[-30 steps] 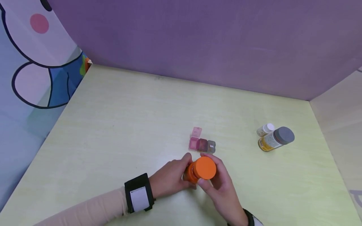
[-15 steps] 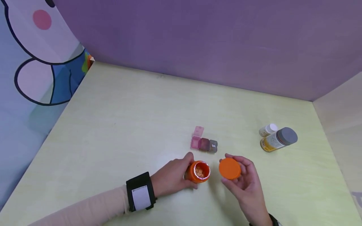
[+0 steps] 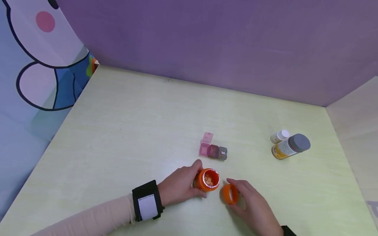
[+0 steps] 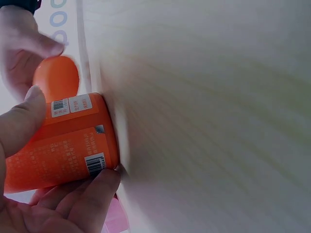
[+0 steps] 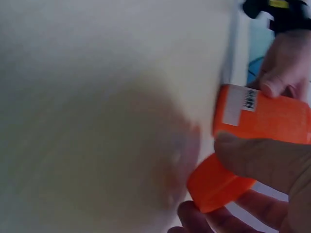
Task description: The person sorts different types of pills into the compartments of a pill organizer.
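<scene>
My left hand (image 3: 183, 183) grips an orange pill bottle (image 4: 58, 150) round its side, thumb on one side and fingers on the other. In the head view the bottle's mouth faces up, uncapped, with torn foil round the rim and pale tablets (image 3: 208, 179) inside. Just right of it, my right hand (image 3: 254, 206) pinches the orange cap (image 3: 230, 194) between thumb and fingers. The cap is tilted on edge, its hollow side partly showing, close to the table. Beyond the bottle lies a small pill organizer (image 3: 213, 151); its pink compartment's lid (image 3: 207, 137) stands open.
At the right stand a small white bottle (image 3: 280, 136) and a larger bottle with a grey cap (image 3: 290, 146), side by side. The pale table (image 3: 133, 114) meets a purple panel (image 3: 206, 42) at the back. A cartoon-printed panel (image 3: 35, 88) borders the left side.
The right hand has lifted the cap off the bottle, moved it right, then brought it down and nearer the person, turning it over. The left hand still holds the bottle in place.
</scene>
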`<state>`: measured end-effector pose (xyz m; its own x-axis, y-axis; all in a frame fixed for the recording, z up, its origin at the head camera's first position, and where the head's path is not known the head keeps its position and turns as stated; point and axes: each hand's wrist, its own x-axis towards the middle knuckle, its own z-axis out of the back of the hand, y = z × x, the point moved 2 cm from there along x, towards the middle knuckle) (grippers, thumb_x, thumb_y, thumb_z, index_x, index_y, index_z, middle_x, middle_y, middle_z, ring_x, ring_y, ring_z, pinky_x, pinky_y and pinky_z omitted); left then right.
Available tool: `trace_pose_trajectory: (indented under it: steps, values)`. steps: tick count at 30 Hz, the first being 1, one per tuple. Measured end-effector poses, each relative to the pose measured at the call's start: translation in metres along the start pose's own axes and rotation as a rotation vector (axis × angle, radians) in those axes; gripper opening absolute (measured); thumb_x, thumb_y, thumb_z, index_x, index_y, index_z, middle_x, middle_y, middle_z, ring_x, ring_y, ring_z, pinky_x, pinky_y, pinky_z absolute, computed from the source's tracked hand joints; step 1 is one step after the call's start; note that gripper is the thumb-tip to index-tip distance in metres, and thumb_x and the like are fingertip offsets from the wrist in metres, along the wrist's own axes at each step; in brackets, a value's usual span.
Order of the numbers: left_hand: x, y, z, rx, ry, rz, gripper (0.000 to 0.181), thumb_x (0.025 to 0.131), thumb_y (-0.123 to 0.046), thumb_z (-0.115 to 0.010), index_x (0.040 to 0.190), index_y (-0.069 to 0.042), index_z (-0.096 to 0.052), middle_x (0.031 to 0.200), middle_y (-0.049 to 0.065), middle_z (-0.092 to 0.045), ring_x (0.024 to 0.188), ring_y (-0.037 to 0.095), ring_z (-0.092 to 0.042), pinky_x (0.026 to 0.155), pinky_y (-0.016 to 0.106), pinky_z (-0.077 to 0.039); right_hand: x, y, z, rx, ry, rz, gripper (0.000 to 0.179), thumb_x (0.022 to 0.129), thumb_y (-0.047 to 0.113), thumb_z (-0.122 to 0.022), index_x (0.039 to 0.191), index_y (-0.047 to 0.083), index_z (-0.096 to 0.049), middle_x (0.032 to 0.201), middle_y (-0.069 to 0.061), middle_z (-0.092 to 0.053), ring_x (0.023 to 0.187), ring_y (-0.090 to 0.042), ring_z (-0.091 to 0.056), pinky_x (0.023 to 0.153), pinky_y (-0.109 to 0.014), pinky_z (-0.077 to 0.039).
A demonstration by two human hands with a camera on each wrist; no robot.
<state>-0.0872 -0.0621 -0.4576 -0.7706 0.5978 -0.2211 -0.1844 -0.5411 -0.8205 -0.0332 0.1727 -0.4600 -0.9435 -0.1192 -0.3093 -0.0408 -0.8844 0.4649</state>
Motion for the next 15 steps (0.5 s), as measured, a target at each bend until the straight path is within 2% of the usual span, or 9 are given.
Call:
trace_pose_trajectory:
  steps: [5, 15]
  values:
    - [0.001, 0.0006, -0.0008, -0.002, 0.004, 0.008, 0.051, 0.084, -0.025, -0.09, 0.112, -0.015, -0.048, 0.119, 0.006, -0.076, 0.096, 0.008, -0.067, 0.083, 0.021, -0.054, -0.0007, 0.003, -0.0039, -0.058, 0.002, -0.018, 0.061, 0.075, 0.021, -0.096, 0.13, 0.021, -0.068, 0.126, 0.003, -0.069, 0.117, -0.018, -0.065, 0.104, -0.047, -0.059]
    - [0.0006, 0.0005, -0.0005, -0.001, 0.008, 0.006, 0.051, 0.084, -0.024, -0.09, 0.113, -0.015, -0.049, 0.119, 0.006, -0.076, 0.095, 0.009, -0.066, 0.083, 0.02, -0.054, -0.0021, 0.0036, -0.0072, -0.116, -0.013, -0.002, 0.064, 0.072, 0.024, -0.098, 0.13, 0.022, -0.068, 0.125, 0.0, -0.067, 0.116, -0.02, -0.064, 0.099, -0.046, -0.062]
